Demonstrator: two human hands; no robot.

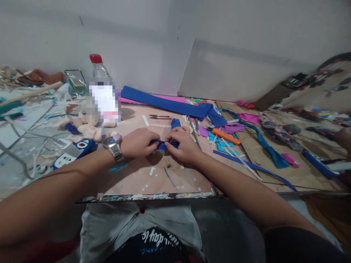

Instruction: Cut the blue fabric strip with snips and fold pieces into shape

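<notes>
Both hands meet over the middle of the worktable (131, 179), pinching a small piece of blue fabric (161, 145). My left hand (139, 143), with a metal watch on the wrist, grips its left end between thumb and fingers. On the right end, my right hand (182, 144) is closed with thumb and fingertips together. Part of the fabric is hidden under the fingers. Just beyond the hands lie small thread snips (160, 117) and another scrap of blue cloth (175, 123).
A long blue fabric strip (164, 104) lies along the back. To the right are an orange cutter (225, 136), a narrow blue strip (255, 167) and teal cloth (270, 148). A red-capped bottle (99, 69) stands back left, near a blue-and-white tool (74, 152). Another person's hand (344, 138) shows far right.
</notes>
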